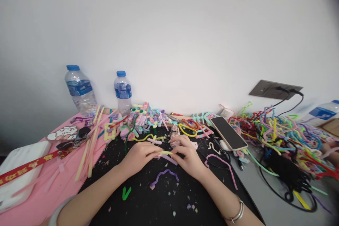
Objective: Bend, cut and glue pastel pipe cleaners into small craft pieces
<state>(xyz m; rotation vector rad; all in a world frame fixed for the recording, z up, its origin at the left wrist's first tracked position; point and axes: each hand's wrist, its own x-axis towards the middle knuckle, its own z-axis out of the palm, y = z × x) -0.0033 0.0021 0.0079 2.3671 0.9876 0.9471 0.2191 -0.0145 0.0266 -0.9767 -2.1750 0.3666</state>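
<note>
Between my two hands a short pale yellow pipe cleaner (164,153) is stretched level. My left hand (141,155) pinches its left end, and the fingers of my right hand (186,155) close on its right end. Just under it shows a lilac pipe cleaner (169,160); whether a hand touches it I cannot tell. A wavy purple pipe cleaner (164,173) lies on the black mat (143,204) in front of the hands. Left of that is a bent green piece (126,193). A pink curved pipe cleaner (225,164) rests to the right of my right hand.
Pastel pipe cleaners (145,122) are heaped by the wall, near two water bottles (123,91). A phone (229,133) leans at the right, before a tangled multicoloured pile (278,130) and a black cable (288,207). A white case (23,169) lies left on pink sheeting (63,183).
</note>
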